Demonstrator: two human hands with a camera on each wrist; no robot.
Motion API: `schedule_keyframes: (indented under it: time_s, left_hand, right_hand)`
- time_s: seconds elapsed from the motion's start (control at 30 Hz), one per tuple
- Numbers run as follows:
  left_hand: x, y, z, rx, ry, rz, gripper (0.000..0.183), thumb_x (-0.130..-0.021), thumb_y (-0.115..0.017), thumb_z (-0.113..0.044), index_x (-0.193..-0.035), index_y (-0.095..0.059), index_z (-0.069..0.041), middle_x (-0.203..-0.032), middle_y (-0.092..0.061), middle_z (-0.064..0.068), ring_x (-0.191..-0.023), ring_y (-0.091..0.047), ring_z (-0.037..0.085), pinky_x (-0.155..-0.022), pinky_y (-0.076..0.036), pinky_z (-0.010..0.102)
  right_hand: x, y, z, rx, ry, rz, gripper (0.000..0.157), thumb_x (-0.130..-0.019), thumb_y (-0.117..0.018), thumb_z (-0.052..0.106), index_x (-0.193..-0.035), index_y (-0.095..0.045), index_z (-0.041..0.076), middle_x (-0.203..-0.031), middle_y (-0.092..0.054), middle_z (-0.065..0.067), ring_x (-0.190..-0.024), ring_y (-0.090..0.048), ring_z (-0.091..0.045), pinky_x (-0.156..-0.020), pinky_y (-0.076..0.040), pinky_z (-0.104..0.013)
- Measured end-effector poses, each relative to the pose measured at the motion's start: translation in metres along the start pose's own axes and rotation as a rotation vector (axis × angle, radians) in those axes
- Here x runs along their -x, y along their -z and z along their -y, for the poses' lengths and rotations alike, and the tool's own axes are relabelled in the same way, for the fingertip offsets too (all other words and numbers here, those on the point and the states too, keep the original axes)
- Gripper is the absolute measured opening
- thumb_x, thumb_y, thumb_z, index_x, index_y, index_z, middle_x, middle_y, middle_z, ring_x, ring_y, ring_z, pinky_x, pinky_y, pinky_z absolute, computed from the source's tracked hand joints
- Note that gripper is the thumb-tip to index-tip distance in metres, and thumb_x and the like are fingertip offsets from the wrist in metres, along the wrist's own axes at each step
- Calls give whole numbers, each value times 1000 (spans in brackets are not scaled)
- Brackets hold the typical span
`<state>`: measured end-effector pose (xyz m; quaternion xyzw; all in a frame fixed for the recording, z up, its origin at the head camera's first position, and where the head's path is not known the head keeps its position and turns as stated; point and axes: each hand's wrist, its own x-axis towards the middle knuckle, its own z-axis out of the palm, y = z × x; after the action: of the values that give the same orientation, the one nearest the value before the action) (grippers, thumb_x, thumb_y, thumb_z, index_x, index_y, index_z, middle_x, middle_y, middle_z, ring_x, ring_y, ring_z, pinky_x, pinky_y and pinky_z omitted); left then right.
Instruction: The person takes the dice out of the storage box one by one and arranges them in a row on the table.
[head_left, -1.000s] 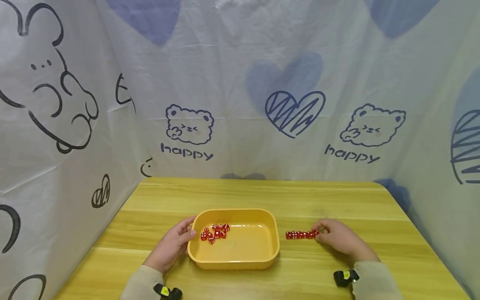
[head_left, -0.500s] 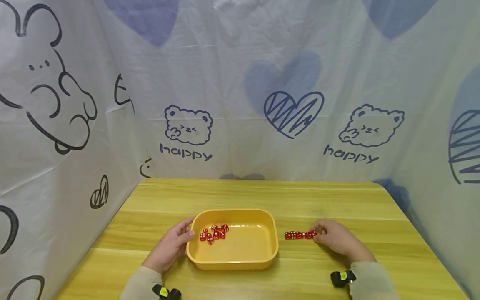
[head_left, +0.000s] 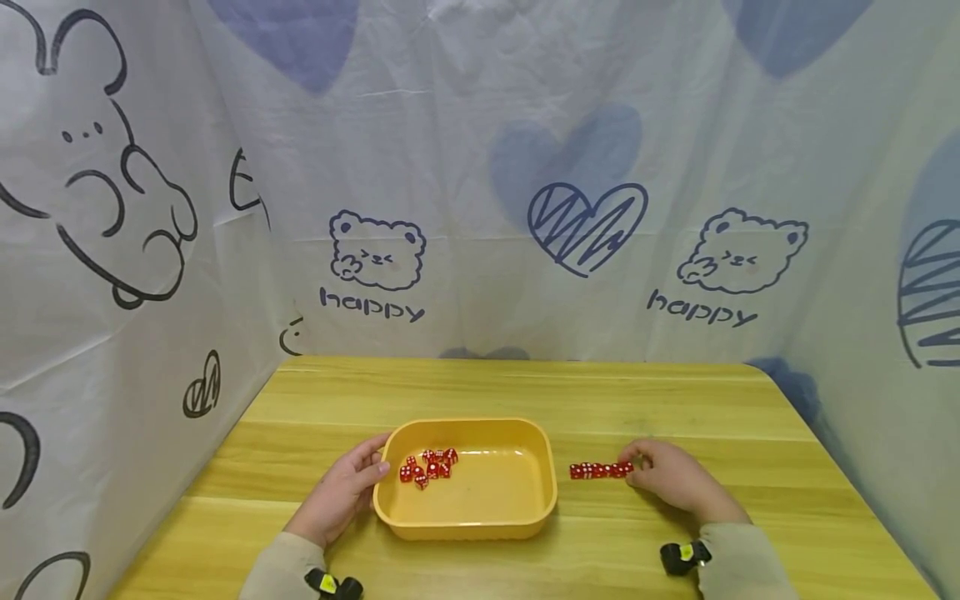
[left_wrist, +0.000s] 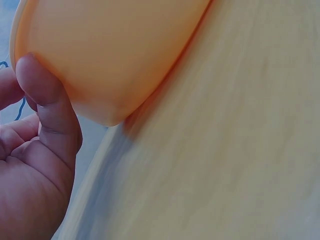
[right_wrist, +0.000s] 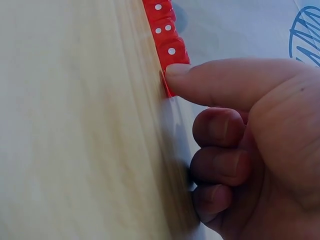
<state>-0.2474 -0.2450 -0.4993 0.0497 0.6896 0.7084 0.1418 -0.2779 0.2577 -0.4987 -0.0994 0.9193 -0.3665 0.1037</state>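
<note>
Now my left hand (head_left: 337,493) holds the left side of the yellow tray (head_left: 498,487), where some loose dice (head_left: 432,471) lie in the left part. My right hand (head_left: 678,477) pinches the right end of a row of red dice (head_left: 597,471), which lies on the table (head_left: 517,390) to the right of the tray, near but not touching it.

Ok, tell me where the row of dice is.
In the head view, the row of dice lies on the table, right of the yellow tub, one end touching the right hand.
</note>
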Motion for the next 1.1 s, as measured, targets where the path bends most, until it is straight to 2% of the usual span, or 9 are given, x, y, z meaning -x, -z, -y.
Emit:
schedule_keyframes:
  time_s: [0.27,0.57,0.8,1.1]
  left_hand:
    - [1,0,-1,3,2,-4,61,-106,-54,-14,-159,-26,-3,-114,-42,15,-101,-58,25,-80,-59,36]
    - [0,1,0,-6,13,-9,61,-106,-54,-17,-159,-28,-4,-115,-42,17,-98,-57,24,-76,-59,33]
    - [-2,1,1,-9,15,-31,57,-106,-53,-15,-158,-31,-7,-116,-43,19,-94,-58,24,-73,-58,31]
    - [-2,3,4,-5,22,-34,58,-106,-54,-16,-158,-31,-8,-117,-45,19,-94,-57,24,-70,-57,29]
  right_hand:
    - [1,1,1,-15,6,8,25,-91,-72,14,-116,-69,13,-75,-51,-5,-62,-45,-19,-55,-37,-32]
    - [2,7,5,-24,20,-17,30,-95,-70,24,-123,-67,13,-78,-52,-5,-67,-47,-20,-60,-39,-34]
    - [2,12,19,-55,48,-33,34,-99,-66,27,-129,-65,11,-72,-52,-6,-55,-41,-17,-51,-39,-31]
    - [3,12,43,-34,90,-46,38,-98,-67,37,-129,-66,15,-74,-53,-4,-60,-47,-19,-56,-43,-32]
